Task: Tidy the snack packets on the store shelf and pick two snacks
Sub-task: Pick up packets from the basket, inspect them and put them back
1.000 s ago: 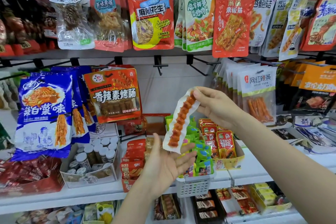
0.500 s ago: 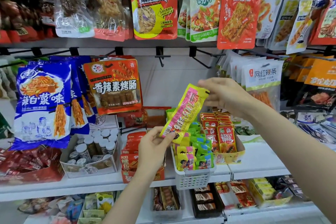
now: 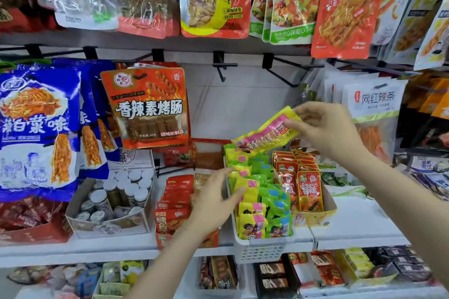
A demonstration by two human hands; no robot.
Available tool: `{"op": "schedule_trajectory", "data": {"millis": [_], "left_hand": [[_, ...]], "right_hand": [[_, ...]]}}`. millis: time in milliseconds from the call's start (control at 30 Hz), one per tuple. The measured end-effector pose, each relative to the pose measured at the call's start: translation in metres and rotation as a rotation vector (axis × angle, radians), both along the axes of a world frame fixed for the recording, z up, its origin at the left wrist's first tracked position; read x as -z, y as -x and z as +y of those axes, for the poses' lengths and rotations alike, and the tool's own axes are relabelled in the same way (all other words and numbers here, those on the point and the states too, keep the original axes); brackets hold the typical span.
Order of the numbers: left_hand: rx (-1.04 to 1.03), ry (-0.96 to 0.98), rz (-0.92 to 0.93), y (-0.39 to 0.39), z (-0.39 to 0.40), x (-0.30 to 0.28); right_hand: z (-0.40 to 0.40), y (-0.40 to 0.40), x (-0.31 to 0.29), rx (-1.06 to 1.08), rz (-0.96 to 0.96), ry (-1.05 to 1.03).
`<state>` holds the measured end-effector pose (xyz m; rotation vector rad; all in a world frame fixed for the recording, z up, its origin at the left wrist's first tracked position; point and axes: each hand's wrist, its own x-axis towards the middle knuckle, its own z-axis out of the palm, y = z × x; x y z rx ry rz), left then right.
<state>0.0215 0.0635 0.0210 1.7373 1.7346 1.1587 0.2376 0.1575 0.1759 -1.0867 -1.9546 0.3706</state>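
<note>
My right hand (image 3: 325, 128) pinches the top end of a long yellow-and-pink snack packet (image 3: 267, 133), which slants down-left over a white plastic basket (image 3: 262, 250). The basket holds several yellow and green packets (image 3: 257, 196) standing in rows. My left hand (image 3: 213, 201) is at the basket's left side with its fingers spread, the fingertips resting on the yellow packets and holding nothing.
Right of the basket is a yellow carton of red packets (image 3: 308, 192); left of it are red boxes (image 3: 172, 204) and a box of small jars (image 3: 116, 196). Large bags hang on hooks above, among them an orange bag (image 3: 148, 109) and blue bags (image 3: 36, 128). A lower shelf (image 3: 340, 269) holds more snacks.
The long packet was turned from its clear side to its yellow-pink side. My left hand let go of its lower end and dropped to the basket's packets. The view moved closer.
</note>
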Motion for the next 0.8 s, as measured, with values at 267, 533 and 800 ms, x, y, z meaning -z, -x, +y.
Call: {"op": "schedule_trajectory", "data": {"millis": [267, 533, 800], "left_hand": [[0.114, -0.016, 0.241, -0.009, 0.002, 0.016], [0.184, 0.088, 0.133, -0.011, -0.019, 0.015], [0.181, 0.095, 0.110, -0.010, -0.023, 0.014]], "right_hand": [[0.007, -0.011, 0.018, 0.015, 0.045, 0.094], [0.006, -0.004, 0.019, -0.103, -0.065, 0.206], [0.010, 0.039, 0.058, -0.109, -0.438, 0.057]]}}
